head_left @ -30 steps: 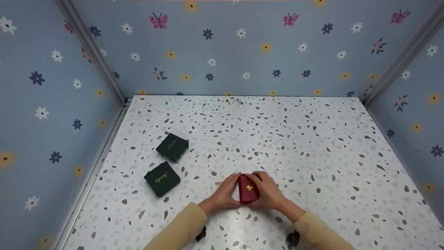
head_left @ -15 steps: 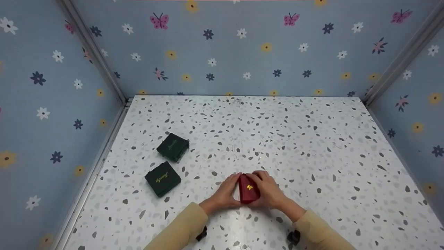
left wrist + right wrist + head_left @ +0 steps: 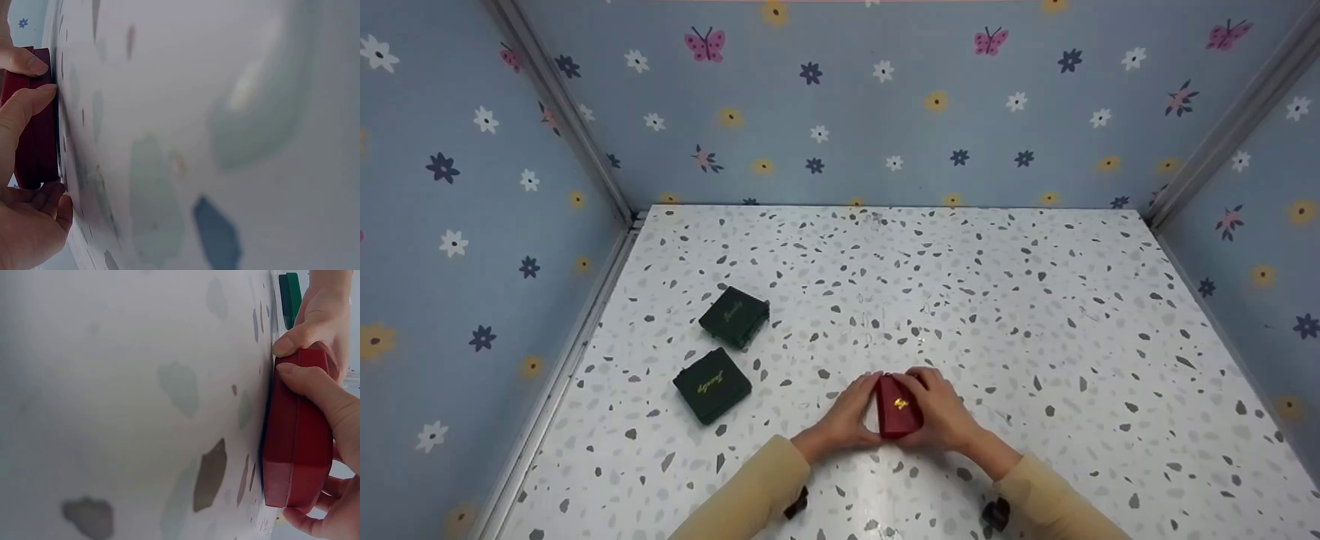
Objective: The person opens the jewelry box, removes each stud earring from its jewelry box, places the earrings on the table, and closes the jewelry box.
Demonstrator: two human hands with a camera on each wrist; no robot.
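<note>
A small red jewelry box (image 3: 897,409) with a gold emblem on its lid sits low at the front middle of the table; its lid is closed. My left hand (image 3: 844,420) holds its left side, thumb at the near edge and fingertips at the far edge. From the right, my right hand (image 3: 943,412) grips the same box with its thumb along the near side and its fingers around the far side. In the right wrist view, the thumbs of both hands meet the red jewelry box (image 3: 295,433) near one end, close over the tabletop, and a seam runs along its side.
Two dark green boxes with gold lettering lie left of the hands: a farther green box (image 3: 733,318) and a nearer green box (image 3: 711,386). The speckled white table (image 3: 997,300) is bounded by flower-patterned walls (image 3: 855,97) at the back and both sides.
</note>
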